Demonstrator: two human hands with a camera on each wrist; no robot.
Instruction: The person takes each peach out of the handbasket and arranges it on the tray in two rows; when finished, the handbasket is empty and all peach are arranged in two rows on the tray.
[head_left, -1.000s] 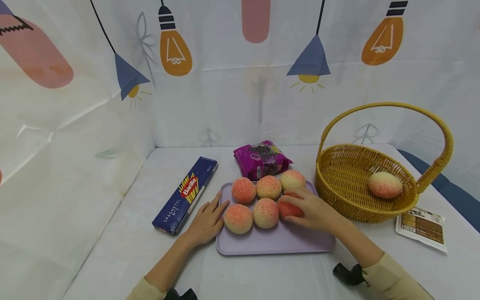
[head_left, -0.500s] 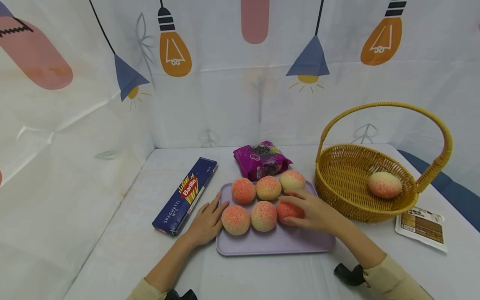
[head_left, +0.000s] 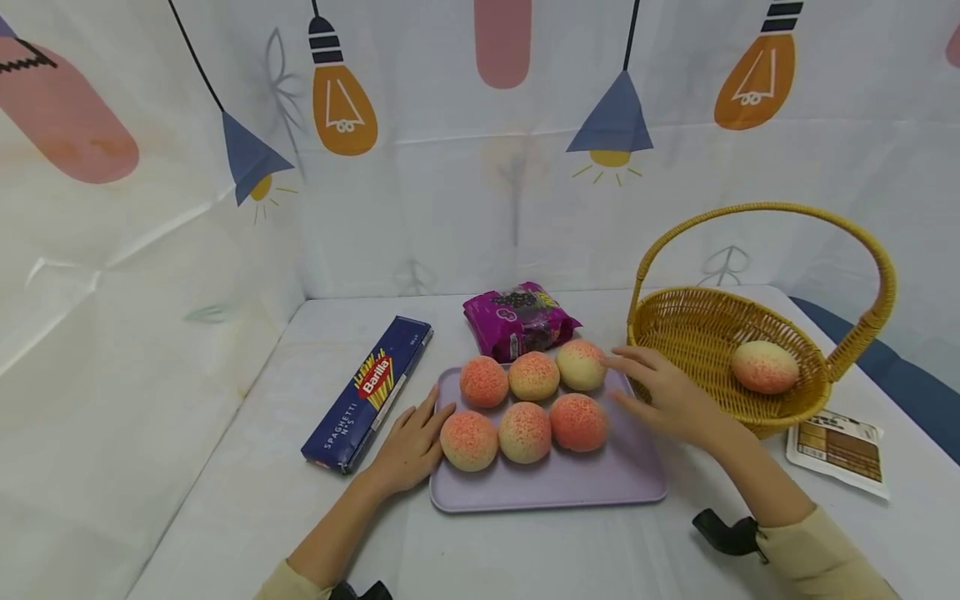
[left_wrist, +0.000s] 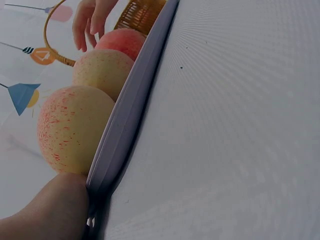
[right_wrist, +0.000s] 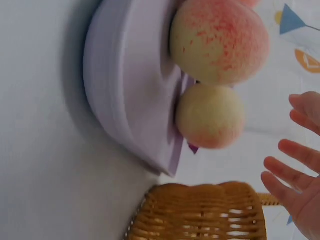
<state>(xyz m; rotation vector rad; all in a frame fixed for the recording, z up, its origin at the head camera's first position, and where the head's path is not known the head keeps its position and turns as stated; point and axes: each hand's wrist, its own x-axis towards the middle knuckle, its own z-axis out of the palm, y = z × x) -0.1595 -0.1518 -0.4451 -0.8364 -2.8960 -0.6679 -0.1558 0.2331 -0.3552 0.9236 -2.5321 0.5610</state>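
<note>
Two rows of pink-and-cream peaches stand on a lilac tray. My left hand rests at the tray's left edge, beside the front-left peach. Raised over the tray's right side, my right hand holds nothing, its fingers spread. Its fingertips overlap the back-right peach in the head view; in the right wrist view a gap shows between the fingers and that peach. A redder peach sits at the front right of the group.
A wicker basket with a tall handle stands to the right, one peach inside it. A brown-and-white packet lies before it. Behind the tray is a purple snack bag; a blue spaghetti box lies on the left.
My right hand has let go of the redder front peach and moved up and right, off it. The front-row peaches shifted slightly left earlier. My left hand stays at the tray's edge.
</note>
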